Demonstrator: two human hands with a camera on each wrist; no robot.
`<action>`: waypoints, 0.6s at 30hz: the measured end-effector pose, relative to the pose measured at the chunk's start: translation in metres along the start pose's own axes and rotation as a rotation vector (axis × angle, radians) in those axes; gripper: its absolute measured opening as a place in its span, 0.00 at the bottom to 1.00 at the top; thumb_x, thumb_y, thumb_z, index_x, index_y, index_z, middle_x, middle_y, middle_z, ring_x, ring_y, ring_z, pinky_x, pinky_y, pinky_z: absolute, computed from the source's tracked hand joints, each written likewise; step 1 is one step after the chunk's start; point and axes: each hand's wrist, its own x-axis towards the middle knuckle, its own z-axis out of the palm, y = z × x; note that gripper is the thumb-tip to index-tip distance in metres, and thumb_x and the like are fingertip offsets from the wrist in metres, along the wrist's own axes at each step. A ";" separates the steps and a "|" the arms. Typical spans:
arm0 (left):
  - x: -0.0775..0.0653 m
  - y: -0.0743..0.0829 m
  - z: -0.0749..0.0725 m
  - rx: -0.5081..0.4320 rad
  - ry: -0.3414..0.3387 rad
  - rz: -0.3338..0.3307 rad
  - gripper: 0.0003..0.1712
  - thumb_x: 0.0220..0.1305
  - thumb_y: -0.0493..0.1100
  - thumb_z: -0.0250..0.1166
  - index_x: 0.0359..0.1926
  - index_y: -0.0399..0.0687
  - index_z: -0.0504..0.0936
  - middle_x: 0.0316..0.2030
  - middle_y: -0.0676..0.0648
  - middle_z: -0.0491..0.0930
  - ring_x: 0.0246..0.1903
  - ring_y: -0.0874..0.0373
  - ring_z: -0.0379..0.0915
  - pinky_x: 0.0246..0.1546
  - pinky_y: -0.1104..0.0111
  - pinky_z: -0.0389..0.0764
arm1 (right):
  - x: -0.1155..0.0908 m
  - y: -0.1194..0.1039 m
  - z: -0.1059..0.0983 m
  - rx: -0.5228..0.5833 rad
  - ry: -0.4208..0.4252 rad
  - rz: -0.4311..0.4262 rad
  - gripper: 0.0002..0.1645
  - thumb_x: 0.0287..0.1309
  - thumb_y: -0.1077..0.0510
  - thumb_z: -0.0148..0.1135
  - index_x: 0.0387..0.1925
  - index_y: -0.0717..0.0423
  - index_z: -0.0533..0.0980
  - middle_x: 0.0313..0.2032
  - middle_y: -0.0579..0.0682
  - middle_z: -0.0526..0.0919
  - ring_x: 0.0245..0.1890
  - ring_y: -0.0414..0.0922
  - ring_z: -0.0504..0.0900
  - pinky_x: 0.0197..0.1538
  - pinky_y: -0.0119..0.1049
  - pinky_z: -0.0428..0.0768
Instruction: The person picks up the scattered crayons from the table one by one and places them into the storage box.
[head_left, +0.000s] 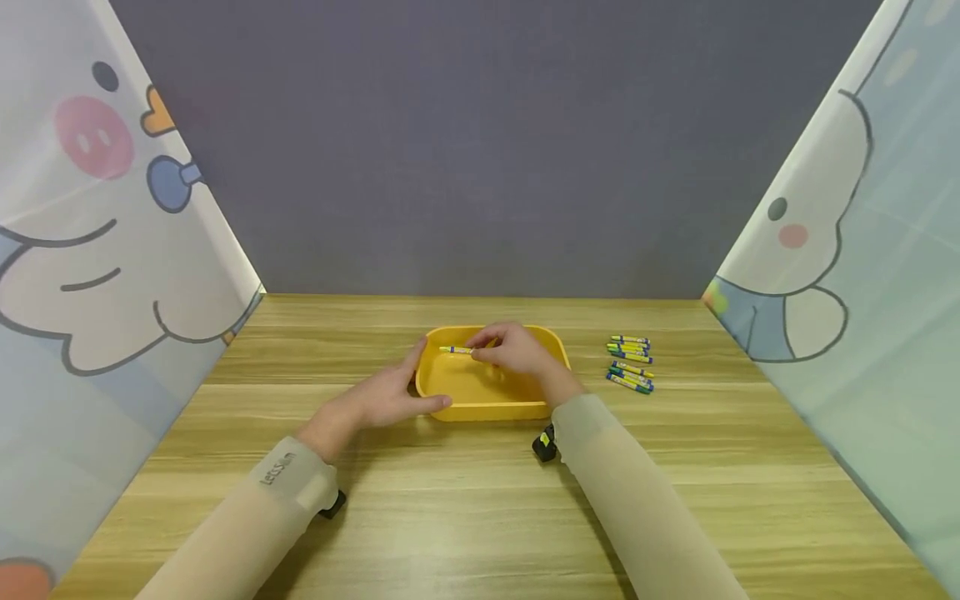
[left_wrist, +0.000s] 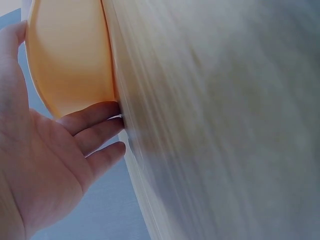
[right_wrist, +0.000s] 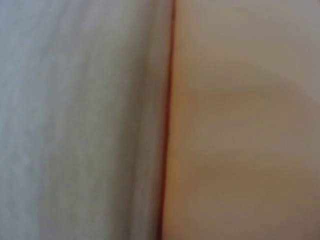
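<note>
A yellow tray (head_left: 495, 412) with raised sides stands on the wooden table. My right hand (head_left: 519, 350) reaches into it and pinches a crayon (head_left: 454, 350) with a yellow wrapper and blue bands, its tip pointing left. Against the tray's left end rests my left hand (head_left: 386, 397), the thumb at the near side and the fingers along the outer wall. In the left wrist view the fingers of this left hand (left_wrist: 50, 160) lie fairly straight against the tray wall (left_wrist: 70, 55). Only the tray's side (right_wrist: 240, 125) shows, blurred, in the right wrist view; the right hand is out of that frame.
To the right of the tray lie several crayons (head_left: 630, 350) in a loose group on the table (head_left: 450, 517). A dark grey panel (head_left: 480, 150) rises at the back. Cartoon-printed curtains (head_left: 112, 208) stand along both sides.
</note>
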 end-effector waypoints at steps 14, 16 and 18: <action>0.000 -0.006 0.001 0.033 0.012 0.001 0.76 0.65 0.83 0.64 0.91 0.52 0.29 0.80 0.30 0.67 0.73 0.37 0.74 0.75 0.42 0.73 | 0.002 -0.003 0.014 -0.303 -0.111 0.006 0.12 0.73 0.63 0.68 0.51 0.48 0.91 0.53 0.48 0.92 0.44 0.44 0.80 0.56 0.41 0.80; 0.000 -0.005 0.001 0.034 0.012 0.003 0.76 0.66 0.83 0.64 0.91 0.52 0.29 0.81 0.30 0.65 0.74 0.37 0.73 0.75 0.41 0.72 | 0.002 -0.004 0.014 -0.322 -0.103 0.001 0.14 0.74 0.63 0.67 0.53 0.49 0.91 0.53 0.48 0.92 0.46 0.45 0.81 0.57 0.42 0.81; 0.001 -0.005 0.002 0.033 0.012 0.006 0.76 0.66 0.83 0.64 0.91 0.52 0.29 0.82 0.31 0.64 0.75 0.36 0.72 0.75 0.41 0.72 | 0.002 -0.006 0.014 -0.358 -0.091 -0.019 0.14 0.75 0.63 0.67 0.55 0.50 0.91 0.53 0.49 0.92 0.47 0.44 0.82 0.59 0.42 0.82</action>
